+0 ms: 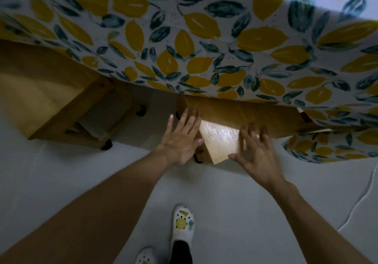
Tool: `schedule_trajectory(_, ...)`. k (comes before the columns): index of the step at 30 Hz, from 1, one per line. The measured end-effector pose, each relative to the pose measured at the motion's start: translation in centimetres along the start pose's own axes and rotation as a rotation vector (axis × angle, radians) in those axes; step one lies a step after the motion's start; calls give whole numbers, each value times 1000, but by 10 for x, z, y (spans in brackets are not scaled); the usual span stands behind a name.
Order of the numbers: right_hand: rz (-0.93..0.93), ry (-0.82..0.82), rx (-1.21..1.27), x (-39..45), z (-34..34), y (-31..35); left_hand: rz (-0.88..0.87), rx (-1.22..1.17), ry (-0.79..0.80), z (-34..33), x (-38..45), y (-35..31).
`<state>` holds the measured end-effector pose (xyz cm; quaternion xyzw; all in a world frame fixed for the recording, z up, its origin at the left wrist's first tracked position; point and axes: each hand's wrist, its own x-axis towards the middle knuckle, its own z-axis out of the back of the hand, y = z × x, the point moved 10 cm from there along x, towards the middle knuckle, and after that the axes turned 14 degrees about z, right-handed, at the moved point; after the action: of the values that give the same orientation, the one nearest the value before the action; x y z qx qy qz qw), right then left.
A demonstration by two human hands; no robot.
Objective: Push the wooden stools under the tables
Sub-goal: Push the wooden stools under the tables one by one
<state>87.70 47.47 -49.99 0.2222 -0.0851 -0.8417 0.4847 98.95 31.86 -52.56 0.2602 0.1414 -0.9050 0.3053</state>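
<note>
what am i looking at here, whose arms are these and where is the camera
The camera sits on a person's head, looking down, so the two bare arms are that person's own. The left hand and right hand lie open on the seat of a wooden stool, already partly beneath a table draped in a lemon-print tablecloth. Nothing is gripped; the palms rest flat on the stool. A second stool stands to the left, also partly under the cloth. Below are white shoes on a pale floor.

View: single head-worn camera, wide-angle.
Facing: forward and steeply down, over both forearms.
Nearness: close above the worktop (204, 28) edge; floor (61, 171) below.
Shared: nothing, one view only.
</note>
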Motion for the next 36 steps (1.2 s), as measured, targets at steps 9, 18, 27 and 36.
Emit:
schedule_trajectory(9,68,-235,96,48,-30,155,-10,-159,-246,32,-34,139)
schedule_trajectory(18,223,-230,139,137,-108,388,61,-233,-243,66,-66,431)
schedule_trajectory(27,272,-206,-57,222,-166,543,-41,262,-216,50,-19,569)
schedule_trajectory(36,209,-245,-323,238,-178,542,-93,215,-307,51,-5,571)
